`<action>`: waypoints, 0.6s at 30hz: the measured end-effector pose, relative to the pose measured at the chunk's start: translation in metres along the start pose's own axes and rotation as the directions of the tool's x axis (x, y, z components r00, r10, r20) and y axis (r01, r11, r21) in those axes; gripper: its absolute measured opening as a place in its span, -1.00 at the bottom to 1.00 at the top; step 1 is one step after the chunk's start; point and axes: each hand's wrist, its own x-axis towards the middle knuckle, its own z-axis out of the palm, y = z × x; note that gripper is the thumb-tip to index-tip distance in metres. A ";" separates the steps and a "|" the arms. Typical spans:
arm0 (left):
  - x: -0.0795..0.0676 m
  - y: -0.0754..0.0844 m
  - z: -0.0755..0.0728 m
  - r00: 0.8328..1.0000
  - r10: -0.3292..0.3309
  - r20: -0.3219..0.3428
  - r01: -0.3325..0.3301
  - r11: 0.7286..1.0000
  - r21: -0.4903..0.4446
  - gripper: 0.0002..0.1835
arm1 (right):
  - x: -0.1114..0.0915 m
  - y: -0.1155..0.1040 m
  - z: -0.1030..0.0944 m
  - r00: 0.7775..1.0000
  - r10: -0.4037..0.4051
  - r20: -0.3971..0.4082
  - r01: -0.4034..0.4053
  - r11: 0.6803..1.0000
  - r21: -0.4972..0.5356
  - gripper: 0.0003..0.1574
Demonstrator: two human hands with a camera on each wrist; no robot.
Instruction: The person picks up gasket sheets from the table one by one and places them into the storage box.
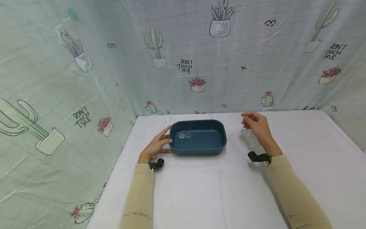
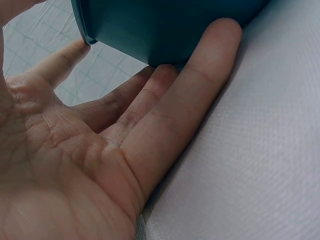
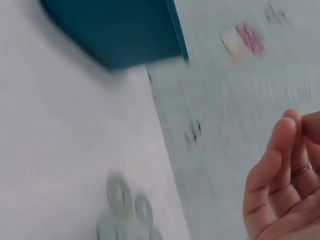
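A dark blue tray (image 1: pixel 198 151) with rounded corners stands at the table's far middle. Inside it, toward the left, lie two small flat washers (image 1: pixel 181 135), pale and pierced in the centre. My left hand (image 1: pixel 155 145) rests against the tray's left end, fingers spread and mostly straight, fingertips at its wall and rim. To the right of the tray, my right hand (image 1: pixel 258 127) is raised over several more washers (image 1: pixel 243 137), with its fingers loosely bent. No object shows between those fingers in the right wrist view, and the hand partly covers the washers in the head view.
A white cloth covers the table (image 1: pixel 200 190). Behind it and along its left hangs a curtain (image 1: pixel 171 92) printed with cacti and lettering, meeting the far edge close behind the tray. Dark cameras are strapped to both wrists.
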 end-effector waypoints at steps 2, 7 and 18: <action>0.000 0.001 0.000 1.000 -0.005 -0.002 0.005 1.000 -0.004 -0.20 | 0.002 0.009 -0.015 0.998 0.044 -0.033 -0.044 0.999 0.001 -0.66; -0.002 0.001 0.002 1.000 -0.011 0.004 0.011 1.000 -0.012 -0.20 | 0.003 0.024 -0.039 0.988 0.124 -0.092 -0.127 0.991 -0.029 -0.68; -0.002 0.001 0.000 1.000 -0.001 0.019 0.001 1.000 0.007 -0.20 | 0.006 0.047 -0.055 0.953 0.244 -0.181 -0.280 0.936 -0.214 -0.45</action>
